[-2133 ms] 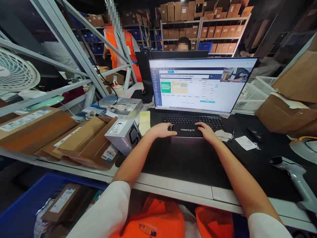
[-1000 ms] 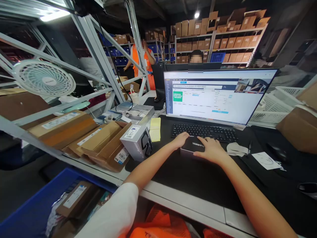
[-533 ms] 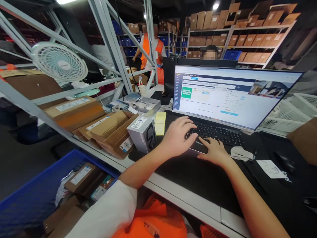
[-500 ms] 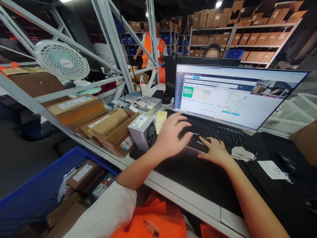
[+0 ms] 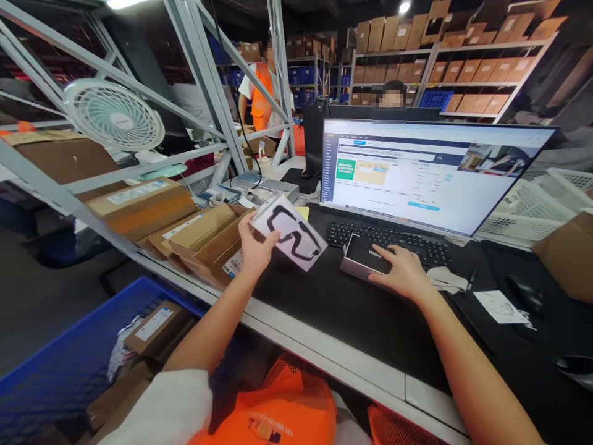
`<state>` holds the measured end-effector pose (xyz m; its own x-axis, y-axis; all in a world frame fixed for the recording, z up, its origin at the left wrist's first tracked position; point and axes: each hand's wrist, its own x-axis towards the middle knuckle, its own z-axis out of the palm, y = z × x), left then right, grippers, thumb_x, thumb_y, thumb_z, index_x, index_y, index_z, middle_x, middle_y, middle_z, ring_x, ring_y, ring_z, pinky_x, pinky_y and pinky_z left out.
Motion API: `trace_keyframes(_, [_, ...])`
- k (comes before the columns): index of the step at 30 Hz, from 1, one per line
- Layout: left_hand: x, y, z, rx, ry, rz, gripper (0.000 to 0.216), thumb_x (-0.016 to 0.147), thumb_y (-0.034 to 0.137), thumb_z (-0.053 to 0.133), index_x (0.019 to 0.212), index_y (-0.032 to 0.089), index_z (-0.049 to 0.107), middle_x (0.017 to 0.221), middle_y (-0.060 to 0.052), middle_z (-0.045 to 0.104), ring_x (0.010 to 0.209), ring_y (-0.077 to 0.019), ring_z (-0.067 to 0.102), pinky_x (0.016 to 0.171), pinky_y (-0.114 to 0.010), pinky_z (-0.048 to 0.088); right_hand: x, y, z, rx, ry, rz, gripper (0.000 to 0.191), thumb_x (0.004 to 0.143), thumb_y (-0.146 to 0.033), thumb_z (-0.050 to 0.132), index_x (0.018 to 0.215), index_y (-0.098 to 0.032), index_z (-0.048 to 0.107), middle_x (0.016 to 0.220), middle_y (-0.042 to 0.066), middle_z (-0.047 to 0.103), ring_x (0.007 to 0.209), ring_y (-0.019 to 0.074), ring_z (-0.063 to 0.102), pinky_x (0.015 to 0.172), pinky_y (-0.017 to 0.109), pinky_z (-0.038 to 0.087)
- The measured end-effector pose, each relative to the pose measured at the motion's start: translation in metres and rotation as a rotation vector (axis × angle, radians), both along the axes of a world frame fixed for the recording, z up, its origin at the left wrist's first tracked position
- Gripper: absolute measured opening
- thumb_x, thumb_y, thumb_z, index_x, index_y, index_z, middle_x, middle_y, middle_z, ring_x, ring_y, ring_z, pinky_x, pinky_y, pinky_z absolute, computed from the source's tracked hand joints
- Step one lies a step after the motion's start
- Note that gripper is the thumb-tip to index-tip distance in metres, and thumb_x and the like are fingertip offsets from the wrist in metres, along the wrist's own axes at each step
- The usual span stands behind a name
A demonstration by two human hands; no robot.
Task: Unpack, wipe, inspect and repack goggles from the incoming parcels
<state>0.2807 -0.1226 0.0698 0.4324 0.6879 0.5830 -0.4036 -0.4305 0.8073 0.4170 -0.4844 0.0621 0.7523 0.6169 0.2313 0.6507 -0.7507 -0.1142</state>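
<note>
My left hand point(image 5: 254, 246) grips a small grey-white box point(image 5: 290, 232) printed with black glasses, lifted off the desk and tilted toward me. My right hand point(image 5: 404, 275) lies flat, fingers spread, on a dark box point(image 5: 361, 258) lettered "Wakening" that sits on the black mat just in front of the keyboard point(image 5: 386, 237). Behind the keyboard stands a lit monitor point(image 5: 426, 176) showing a form page.
Open cardboard cartons point(image 5: 204, 238) and a labelled carton point(image 5: 139, 207) lie left of the mat under a slanted grey rack point(image 5: 204, 80). A desk fan point(image 5: 114, 116) stands far left. A blue bin point(image 5: 69, 364) sits below. White baskets point(image 5: 532, 207) and a mouse point(image 5: 521, 295) are right. Two people are behind.
My left hand left the dark box, reached left and picked up the grey-white glasses box, which now hangs tilted in the air. My right hand stays on the dark box.
</note>
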Motion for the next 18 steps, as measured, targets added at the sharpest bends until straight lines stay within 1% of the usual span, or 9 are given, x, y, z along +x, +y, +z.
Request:
trace_keyframes(2, [0.032,-0.008,0.007,-0.38,-0.121,-0.168,0.061,0.068,0.044,0.084,0.117,0.029,0.05,0.124,-0.005,0.061,0.103,-0.0194,0.064,0.089,-0.033,0.057,-0.002,-0.003,0.006,0.099,-0.112,-0.017,0.079,0.082,-0.06,0.073,0.151,-0.028,0.053,0.142,0.02,0.052,0.133,0.0385,0.049,0.11,0.053,0.036])
trace_keyframes(4, [0.063,-0.02,0.007,-0.725,-0.102,-0.289,0.051,0.074,0.045,0.08,0.112,0.031,0.048,0.111,0.0,0.065,0.086,-0.0142,0.065,0.08,-0.03,0.057,-0.007,-0.004,0.012,0.207,-0.201,-0.049,0.08,0.081,-0.059,0.073,0.15,-0.025,0.053,0.142,0.02,0.051,0.134,0.0388,0.047,0.111,0.054,0.035])
trace_keyframes(5, [0.075,-0.027,0.004,-0.857,-0.057,-0.325,0.047,0.077,0.046,0.077,0.111,0.03,0.048,0.104,0.001,0.065,0.079,-0.0124,0.063,0.077,-0.029,0.056,-0.011,-0.003,0.014,0.259,-0.231,-0.065,0.08,0.081,-0.06,0.073,0.15,-0.025,0.053,0.143,0.02,0.05,0.135,0.0389,0.046,0.112,0.054,0.034])
trace_keyframes(7, [0.091,-0.041,-0.007,-1.025,0.044,-0.371,0.04,0.082,0.049,0.072,0.109,0.029,0.049,0.093,0.002,0.064,0.069,-0.0109,0.061,0.071,-0.029,0.055,-0.02,0.002,0.017,0.346,-0.262,-0.085,0.082,0.079,-0.062,0.073,0.15,-0.024,0.053,0.145,0.019,0.048,0.136,0.0387,0.045,0.115,0.053,0.032])
trace_keyframes(10, [0.097,-0.058,-0.029,-1.113,0.159,-0.475,0.034,0.086,0.052,0.065,0.102,0.024,0.055,0.084,0.0,0.061,0.065,-0.0142,0.061,0.065,-0.032,0.054,-0.035,0.014,0.015,0.436,-0.262,-0.053,0.081,0.079,-0.062,0.073,0.148,-0.025,0.053,0.148,0.017,0.046,0.138,0.0373,0.043,0.117,0.052,0.032])
trace_keyframes(12, [0.095,-0.062,-0.04,-1.154,0.215,-0.538,0.033,0.087,0.053,0.063,0.098,0.022,0.057,0.082,-0.002,0.061,0.067,-0.0174,0.063,0.064,-0.034,0.055,-0.042,0.021,0.01,0.477,-0.25,-0.024,0.081,0.08,-0.061,0.073,0.149,-0.025,0.051,0.148,0.016,0.045,0.139,0.037,0.043,0.117,0.052,0.033])
trace_keyframes(14, [0.093,-0.06,-0.044,-1.18,0.244,-0.567,0.033,0.087,0.054,0.062,0.096,0.023,0.058,0.082,-0.003,0.061,0.07,-0.0194,0.064,0.065,-0.036,0.057,-0.044,0.025,0.004,0.485,-0.229,-0.031,0.083,0.079,-0.058,0.074,0.151,-0.026,0.048,0.148,0.016,0.045,0.14,0.0386,0.042,0.116,0.054,0.034])
trace_keyframes(16, [0.094,-0.055,-0.045,-1.189,0.259,-0.57,0.034,0.088,0.056,0.06,0.097,0.023,0.058,0.082,-0.003,0.062,0.072,-0.02,0.065,0.067,-0.037,0.058,-0.043,0.027,-0.002,0.472,-0.214,-0.068,0.085,0.078,-0.057,0.075,0.152,-0.026,0.047,0.149,0.017,0.044,0.141,0.0413,0.04,0.116,0.058,0.033])
trace_keyframes(18, [0.096,-0.049,-0.045,-1.182,0.27,-0.558,0.034,0.088,0.056,0.059,0.098,0.023,0.058,0.081,-0.002,0.061,0.071,-0.0195,0.064,0.067,-0.037,0.058,-0.039,0.026,-0.005,0.468,-0.206,-0.084,0.086,0.077,-0.057,0.076,0.152,-0.025,0.047,0.149,0.017,0.044,0.141,0.0419,0.039,0.116,0.059,0.033])
